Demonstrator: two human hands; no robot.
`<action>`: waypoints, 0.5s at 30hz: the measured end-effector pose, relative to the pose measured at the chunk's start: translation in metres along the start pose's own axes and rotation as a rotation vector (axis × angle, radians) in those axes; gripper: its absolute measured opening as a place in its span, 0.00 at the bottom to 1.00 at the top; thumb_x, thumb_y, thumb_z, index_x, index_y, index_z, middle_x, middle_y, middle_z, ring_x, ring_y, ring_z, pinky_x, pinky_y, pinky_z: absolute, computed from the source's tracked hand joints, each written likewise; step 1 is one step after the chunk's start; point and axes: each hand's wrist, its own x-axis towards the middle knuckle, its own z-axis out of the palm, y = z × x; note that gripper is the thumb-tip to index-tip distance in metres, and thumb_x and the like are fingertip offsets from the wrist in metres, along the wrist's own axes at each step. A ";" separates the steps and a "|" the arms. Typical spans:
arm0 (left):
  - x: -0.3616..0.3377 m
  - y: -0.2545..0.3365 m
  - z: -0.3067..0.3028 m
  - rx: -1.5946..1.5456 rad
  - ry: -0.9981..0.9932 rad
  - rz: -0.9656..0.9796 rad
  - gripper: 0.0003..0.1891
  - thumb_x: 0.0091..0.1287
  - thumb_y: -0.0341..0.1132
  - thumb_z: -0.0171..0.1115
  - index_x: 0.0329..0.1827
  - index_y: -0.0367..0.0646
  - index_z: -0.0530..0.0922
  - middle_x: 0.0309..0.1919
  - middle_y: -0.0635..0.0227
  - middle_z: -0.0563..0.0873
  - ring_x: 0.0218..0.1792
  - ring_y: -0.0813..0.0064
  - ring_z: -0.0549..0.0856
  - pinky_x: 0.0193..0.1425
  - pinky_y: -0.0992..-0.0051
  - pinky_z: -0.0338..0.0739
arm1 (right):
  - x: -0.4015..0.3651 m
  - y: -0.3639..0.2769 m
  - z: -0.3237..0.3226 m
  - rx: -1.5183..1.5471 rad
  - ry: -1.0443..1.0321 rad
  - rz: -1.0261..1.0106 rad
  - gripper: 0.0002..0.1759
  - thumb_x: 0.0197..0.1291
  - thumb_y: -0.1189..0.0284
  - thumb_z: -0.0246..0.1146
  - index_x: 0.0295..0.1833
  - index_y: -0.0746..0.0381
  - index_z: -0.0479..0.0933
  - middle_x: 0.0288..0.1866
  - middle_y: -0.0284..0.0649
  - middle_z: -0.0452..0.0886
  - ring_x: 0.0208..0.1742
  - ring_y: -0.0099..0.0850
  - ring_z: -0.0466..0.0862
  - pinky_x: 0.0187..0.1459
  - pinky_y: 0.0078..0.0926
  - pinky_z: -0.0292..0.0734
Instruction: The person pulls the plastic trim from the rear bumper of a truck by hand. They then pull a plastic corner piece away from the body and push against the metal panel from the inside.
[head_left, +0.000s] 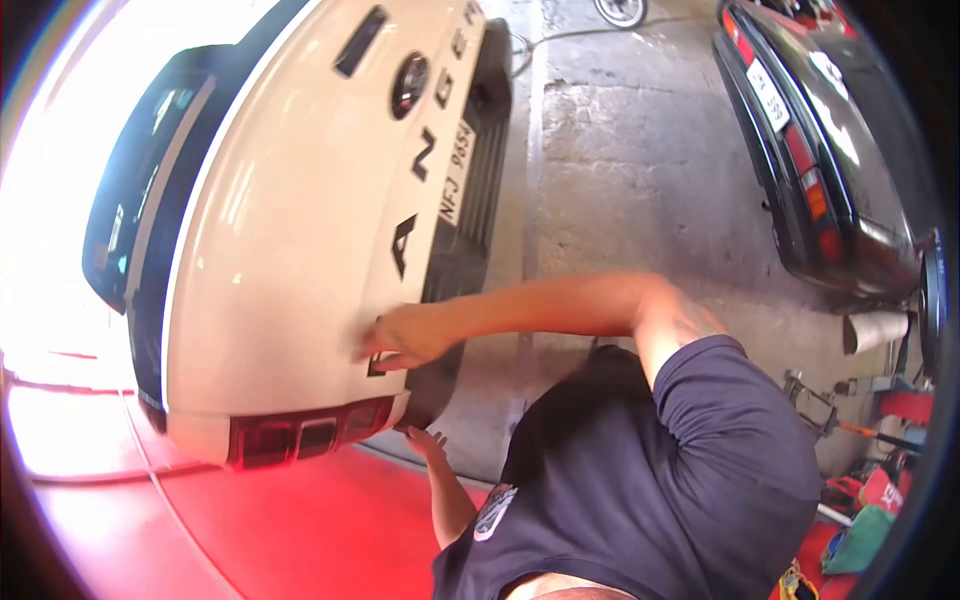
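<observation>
The cream tailgate of a pickup fills the left half, with dark letters reading RANGER along it. My right hand reaches across to its lower corner, beside the letter R, fingers apart and slightly blurred; whether they touch the panel is unclear. Below it, my left hand is by the bumper corner, palm partly visible and fingers spread, with nothing seen in it. Between the tailgate edge and the red floor sits the red tail light.
A dark car stands at the right, its rear towards the pickup. Concrete floor lies between them. Red floor is at the lower left. Tools and a green cloth are at the lower right. A wheel shows at the top.
</observation>
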 end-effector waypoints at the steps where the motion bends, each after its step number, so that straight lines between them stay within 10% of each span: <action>1: -0.017 -0.003 0.009 -0.020 0.004 -0.008 0.36 0.81 0.59 0.50 0.85 0.56 0.52 0.71 0.46 0.72 0.51 0.36 0.87 0.40 0.45 0.88 | -0.049 0.038 0.022 -0.001 0.016 0.007 0.26 0.71 0.60 0.63 0.68 0.63 0.79 0.57 0.57 0.85 0.60 0.55 0.84 0.60 0.49 0.81; 6: -0.052 -0.073 0.060 0.212 -0.195 -0.339 0.35 0.80 0.58 0.52 0.80 0.46 0.59 0.64 0.50 0.74 0.47 0.45 0.89 0.39 0.51 0.89 | -0.269 0.122 0.037 0.197 -0.238 0.486 0.25 0.69 0.58 0.64 0.62 0.65 0.83 0.56 0.55 0.88 0.55 0.53 0.87 0.56 0.46 0.83; 8: -0.053 -0.136 0.077 0.746 -0.946 0.411 0.32 0.79 0.52 0.57 0.78 0.43 0.65 0.57 0.54 0.81 0.40 0.57 0.90 0.37 0.58 0.90 | -0.335 0.121 0.018 0.376 -0.051 0.625 0.25 0.67 0.58 0.65 0.61 0.64 0.84 0.54 0.54 0.88 0.54 0.50 0.88 0.55 0.46 0.83; 15: -0.092 -0.042 0.316 1.072 -0.971 0.231 0.20 0.79 0.47 0.55 0.60 0.39 0.82 0.45 0.54 0.89 0.44 0.60 0.91 0.41 0.58 0.86 | -0.449 0.207 -0.040 0.241 0.084 1.091 0.27 0.62 0.57 0.67 0.62 0.60 0.84 0.58 0.53 0.87 0.58 0.52 0.86 0.61 0.48 0.81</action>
